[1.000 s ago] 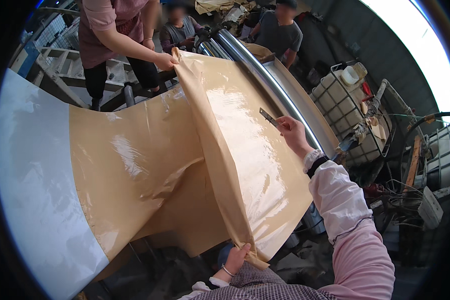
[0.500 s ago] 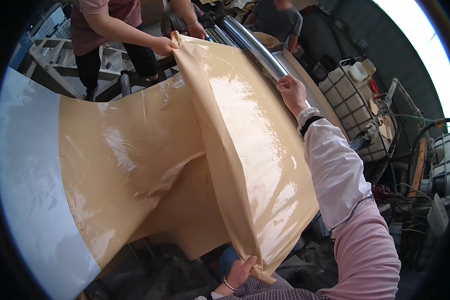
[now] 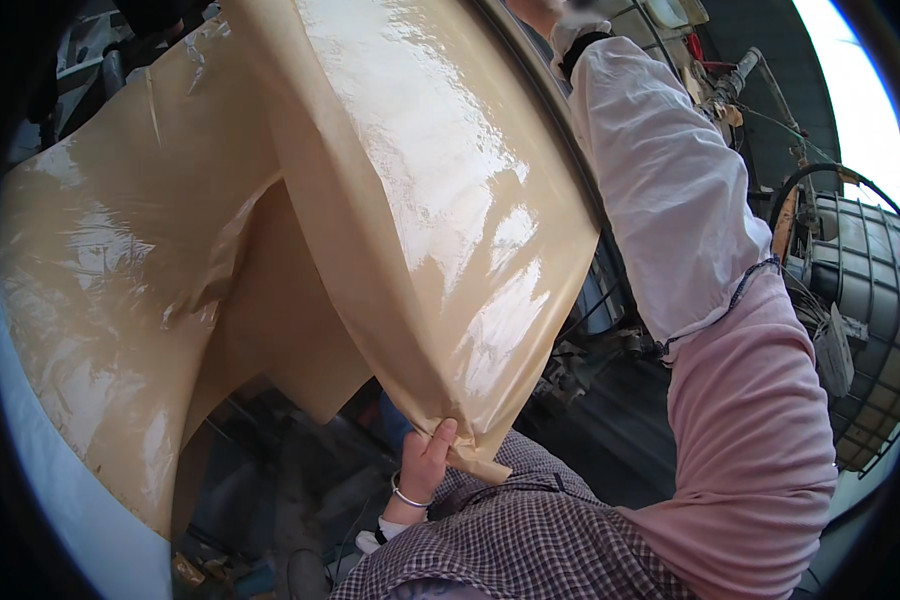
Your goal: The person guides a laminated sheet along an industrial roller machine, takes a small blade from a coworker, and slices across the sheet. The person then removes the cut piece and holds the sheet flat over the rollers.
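Observation:
My left hand (image 3: 425, 468), a bracelet at its wrist, is closed on the gathered near corner of a large brown paper sheet (image 3: 260, 330) with a glossy film surface. A long folded band (image 3: 335, 200) of the sheet runs from that corner up to the top edge. My right arm, in a white sleeve cover (image 3: 660, 180), reaches far forward. Only part of my right hand (image 3: 538, 12) shows at the top edge, beside a long dark bar (image 3: 545, 75) along the sheet's right side; its fingers are cut off from view. A pale stretch (image 3: 60, 500) of material curves along the lower left.
A white tank in a metal cage (image 3: 865, 260) stands at the right, with a black hose (image 3: 820, 172) arching over it. A pipe (image 3: 738, 78) rises at the upper right. Metal framework (image 3: 90, 70) stands at the upper left. Dark clutter lies under the sheet.
The view has shifted forward and closer; the person across, who held the sheet's far end, is now almost entirely out of view. My right hand has gone to the top edge. My left keeps its grip.

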{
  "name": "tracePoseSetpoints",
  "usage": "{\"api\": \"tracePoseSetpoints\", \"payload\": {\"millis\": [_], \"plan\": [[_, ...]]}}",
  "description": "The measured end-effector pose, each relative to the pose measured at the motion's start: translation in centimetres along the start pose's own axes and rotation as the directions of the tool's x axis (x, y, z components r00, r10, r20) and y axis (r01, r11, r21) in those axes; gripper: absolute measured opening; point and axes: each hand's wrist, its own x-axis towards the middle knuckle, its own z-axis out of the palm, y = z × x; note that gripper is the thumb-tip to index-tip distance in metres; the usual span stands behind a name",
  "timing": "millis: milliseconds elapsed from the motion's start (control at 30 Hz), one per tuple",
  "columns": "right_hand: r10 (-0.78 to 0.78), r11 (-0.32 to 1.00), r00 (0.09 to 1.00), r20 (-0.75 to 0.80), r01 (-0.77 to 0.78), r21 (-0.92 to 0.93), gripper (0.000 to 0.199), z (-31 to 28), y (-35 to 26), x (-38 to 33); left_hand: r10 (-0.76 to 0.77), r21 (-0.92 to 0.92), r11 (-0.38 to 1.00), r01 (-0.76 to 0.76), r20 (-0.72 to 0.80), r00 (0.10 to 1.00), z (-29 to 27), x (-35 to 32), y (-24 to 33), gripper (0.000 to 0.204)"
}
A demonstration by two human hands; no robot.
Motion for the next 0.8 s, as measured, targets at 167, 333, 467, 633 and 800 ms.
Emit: {"api": "tracePoseSetpoints", "payload": {"millis": [167, 333, 467, 633, 800], "plan": [[-0.007, 0.998, 0.999, 0.042, 0.010, -0.061, 0.017, 2.3, 0.6, -0.7, -0.040, 0.053, 0.998, 0.040, 0.015, 0.999, -0.9, -0.2, -0.9, 0.022], [0.126, 0.992, 0.990, 0.061, -0.126, -0.008, 0.018, 6.7, -0.4, -0.5, -0.009, -0.021, 1.000, 0.009, -0.005, 1.000, -0.5, 0.2, -0.8, 0.025], [0.123, 0.992, 0.991, 0.059, -0.123, -0.007, 0.016, 10.4, -1.6, -0.1, -0.091, -0.044, 0.995, 0.093, 0.031, 0.995, -1.2, 0.2, -0.5, 0.028], [0.077, 0.997, 0.997, 0.032, -0.077, 0.005, 0.016, 13.9, -3.4, 1.2, -0.291, -0.103, 0.950, 0.294, 0.046, 0.956, -2.3, 0.2, -1.3, 0.026], [0.072, 0.997, 0.997, 0.040, -0.073, 0.023, 0.015, 17.3, -4.6, 2.1, -0.302, -0.035, 0.952, 0.304, 0.062, 0.951, -3.9, 0.8, -2.4, 0.027]]}}
